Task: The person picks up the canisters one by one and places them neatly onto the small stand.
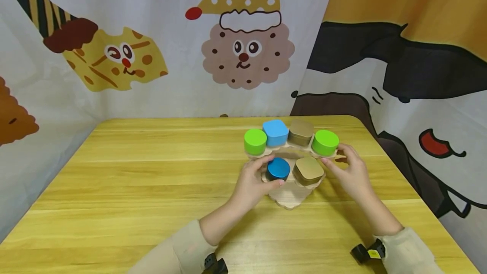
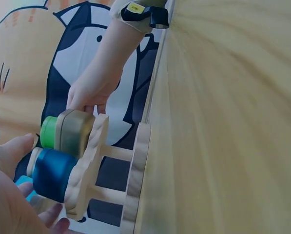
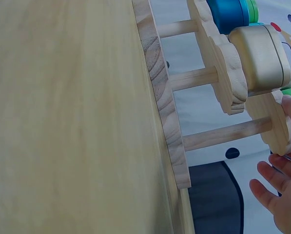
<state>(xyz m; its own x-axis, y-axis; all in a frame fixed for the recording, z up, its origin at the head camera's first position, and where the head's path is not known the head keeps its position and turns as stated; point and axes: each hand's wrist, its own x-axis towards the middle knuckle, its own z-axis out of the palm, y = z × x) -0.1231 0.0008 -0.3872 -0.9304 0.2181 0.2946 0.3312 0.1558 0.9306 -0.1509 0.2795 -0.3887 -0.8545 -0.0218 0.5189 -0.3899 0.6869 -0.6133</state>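
A tiered wooden stand (image 1: 291,195) holds several coloured tins. On its lower shelf are a round blue tin (image 1: 278,169) and a squarish gold tin (image 1: 308,171). My left hand (image 1: 254,181) curls round the blue tin, thumb at its front and a finger behind. Up on the curved upper shelf sit two round green tins (image 1: 255,141), a light blue squarish tin (image 1: 275,132) and a brown squarish tin (image 1: 301,132). My right hand (image 1: 351,170) grips the upper shelf's right end, beside a green tin; the right wrist view shows this shelf edge (image 3: 278,131) between thumb and fingers.
The stand rests on a wood-grain table (image 1: 152,189), toward its back right. Behind the table hangs a printed curtain (image 1: 160,3) with cartoon figures. Round pegs (image 3: 199,78) join the shelves to the stand's flat base board (image 3: 164,97).
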